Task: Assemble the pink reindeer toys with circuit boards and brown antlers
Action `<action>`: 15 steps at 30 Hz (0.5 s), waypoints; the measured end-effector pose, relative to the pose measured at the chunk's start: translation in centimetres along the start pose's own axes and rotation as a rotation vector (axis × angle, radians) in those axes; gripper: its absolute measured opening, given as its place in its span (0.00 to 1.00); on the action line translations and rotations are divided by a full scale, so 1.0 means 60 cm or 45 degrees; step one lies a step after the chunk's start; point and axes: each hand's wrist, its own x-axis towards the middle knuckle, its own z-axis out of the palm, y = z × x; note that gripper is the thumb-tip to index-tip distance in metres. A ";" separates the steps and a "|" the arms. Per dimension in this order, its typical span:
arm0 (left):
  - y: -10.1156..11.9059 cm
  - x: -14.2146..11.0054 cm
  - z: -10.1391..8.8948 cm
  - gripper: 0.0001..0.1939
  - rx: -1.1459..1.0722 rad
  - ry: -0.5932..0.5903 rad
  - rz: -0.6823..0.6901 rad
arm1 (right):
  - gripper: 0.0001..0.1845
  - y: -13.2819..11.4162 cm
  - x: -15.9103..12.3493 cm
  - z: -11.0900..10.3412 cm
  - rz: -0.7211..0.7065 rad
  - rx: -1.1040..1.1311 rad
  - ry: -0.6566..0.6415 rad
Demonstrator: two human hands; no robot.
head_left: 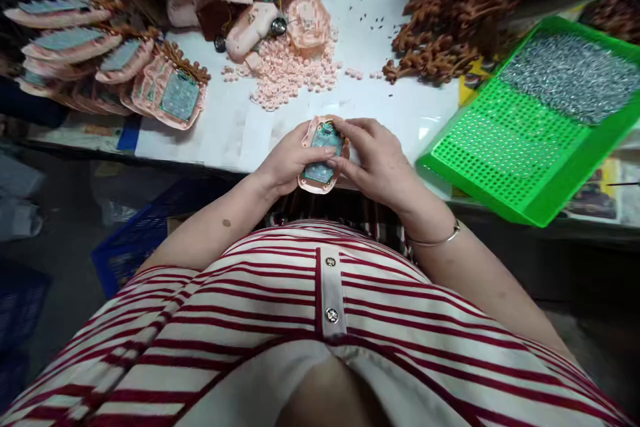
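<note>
Pink shell (311, 186) with circuit board (318, 172) at bench (225, 140) edge, left of green tray (437, 161): your left grip (287, 161) closed around it, your right grip (383, 163) partly open, fingertips touching

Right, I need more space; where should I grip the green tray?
Probably grip the green tray by both long walls toward the far end, from either side: they stand raised, and the metal pieces heaped there likely weigh most.

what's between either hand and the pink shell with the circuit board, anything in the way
Nothing visible: the left hand holds the pink shell, its thumb over the circuit board, and the right hand touches the piece too.
</note>
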 end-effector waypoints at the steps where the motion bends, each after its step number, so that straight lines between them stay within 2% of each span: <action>1: -0.002 0.000 0.001 0.25 0.017 0.008 0.008 | 0.35 0.005 0.002 0.003 -0.012 0.006 0.003; 6: -0.007 0.001 0.003 0.28 0.086 0.031 0.047 | 0.35 0.020 0.005 0.012 -0.050 0.013 0.017; 15: -0.006 0.001 0.000 0.27 0.105 0.011 0.039 | 0.36 0.021 0.002 0.019 -0.063 -0.017 0.051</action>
